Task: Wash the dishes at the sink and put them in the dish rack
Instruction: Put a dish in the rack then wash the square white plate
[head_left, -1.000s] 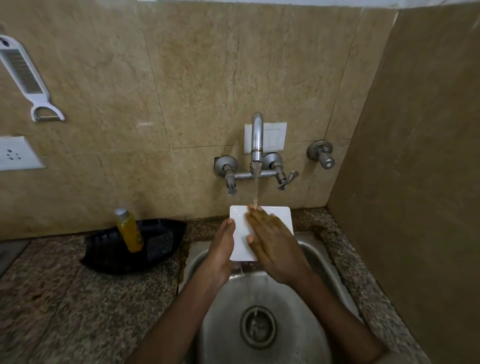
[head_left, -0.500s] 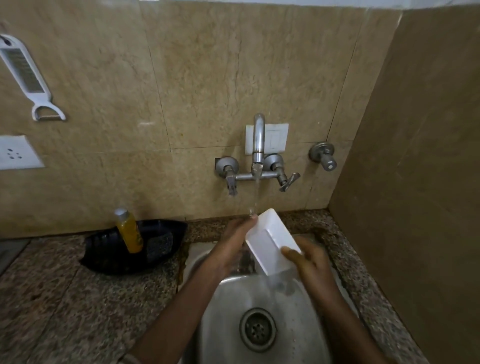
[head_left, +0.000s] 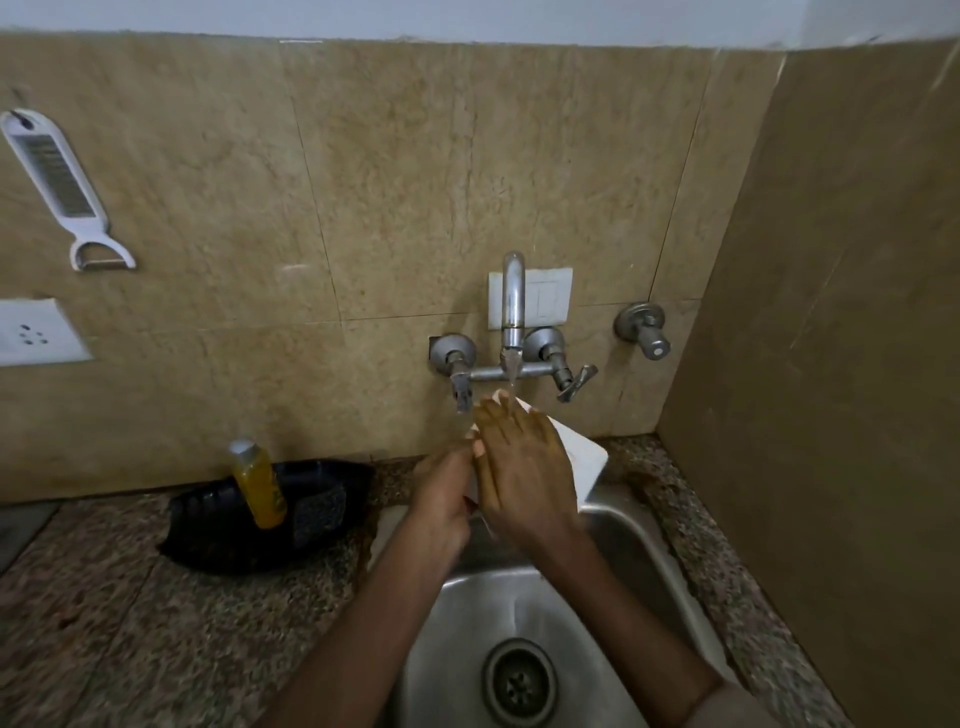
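Head view:
Dish: white rectangular dish (head_left: 582, 457) held tilted under the running tap (head_left: 512, 332), above the sink (head_left: 613, 525) back rim
Left hand (head_left: 441, 499): gripping the dish's left edge
Right hand (head_left: 524, 467): flat, fingers spread on the dish; not gripping
Room: basin around the drain (head_left: 518, 680) lies open; side wall close on the right; black tray (head_left: 208, 525) with yellow bottle (head_left: 258, 483) on the surface at left

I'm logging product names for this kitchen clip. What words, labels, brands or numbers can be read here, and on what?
None can be read.
Yellow bottle in the black tray: no legible label.
White grater hanging on the wall: only slots, no lettering visible.
Wall socket and switch plate: blank.
White dish under the tap: plain.
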